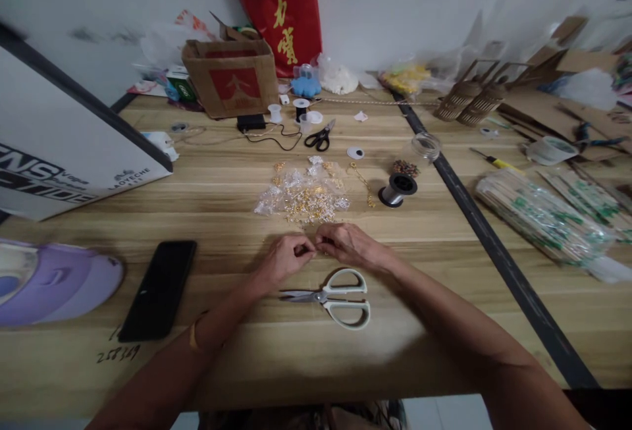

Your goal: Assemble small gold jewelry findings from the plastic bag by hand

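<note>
My left hand [288, 257] and my right hand [349, 243] meet over the table, fingertips pinched close together. Whatever sits between the fingers is too small to make out. Just beyond them lies a pile of small gold and silver beads [311, 205], with clear plastic bags [270, 199] around it. Scissors with pale handles [348, 299] rest on the wood nearer to me, blades pointing left. To the right of the pile are a gold chain [363, 183] and a spool of silvery wire [397, 189].
Black scissors [320, 135] and thread spools [301, 110] lie farther back, before a paper bag [232, 81]. On the left are a black phone [158, 290], a purple container [64, 282] and a large white box [74, 134]. Wrapped sticks [543, 216] lie at right.
</note>
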`<action>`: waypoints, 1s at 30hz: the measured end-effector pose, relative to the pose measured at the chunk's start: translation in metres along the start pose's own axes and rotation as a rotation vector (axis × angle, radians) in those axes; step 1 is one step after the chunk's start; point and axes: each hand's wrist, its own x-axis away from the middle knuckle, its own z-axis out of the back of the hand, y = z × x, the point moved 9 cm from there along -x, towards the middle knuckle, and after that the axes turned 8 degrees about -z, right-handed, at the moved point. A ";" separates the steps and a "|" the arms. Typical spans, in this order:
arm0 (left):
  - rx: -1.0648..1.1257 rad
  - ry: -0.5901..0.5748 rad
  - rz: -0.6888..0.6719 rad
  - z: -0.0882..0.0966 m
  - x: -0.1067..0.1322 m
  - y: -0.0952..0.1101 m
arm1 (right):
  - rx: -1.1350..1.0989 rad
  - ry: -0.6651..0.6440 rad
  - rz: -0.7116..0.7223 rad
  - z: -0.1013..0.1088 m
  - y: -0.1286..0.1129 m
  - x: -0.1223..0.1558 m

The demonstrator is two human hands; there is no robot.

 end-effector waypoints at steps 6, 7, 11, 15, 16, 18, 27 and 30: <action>0.158 0.009 0.093 -0.002 0.001 -0.016 | -0.270 -0.057 -0.064 -0.004 0.000 0.000; 0.175 0.015 0.094 -0.001 0.000 -0.016 | -0.314 -0.079 -0.083 -0.006 0.000 0.000; 0.278 0.031 0.107 0.002 -0.002 -0.015 | -0.420 -0.133 -0.155 -0.015 0.003 0.000; 0.364 0.027 0.128 0.002 -0.002 -0.015 | -0.481 -0.099 -0.169 -0.017 0.006 0.001; 0.380 0.028 0.134 0.002 -0.002 -0.016 | -0.490 -0.093 -0.171 -0.017 0.007 0.000; 0.409 0.029 0.143 0.003 -0.002 -0.017 | -0.505 -0.096 -0.178 -0.020 0.008 0.000; 0.481 0.007 0.148 0.003 -0.001 -0.019 | -0.497 -0.075 -0.163 -0.020 0.007 -0.001; 0.468 0.006 0.145 0.003 -0.001 -0.019 | -0.465 -0.062 -0.144 -0.018 0.006 -0.001</action>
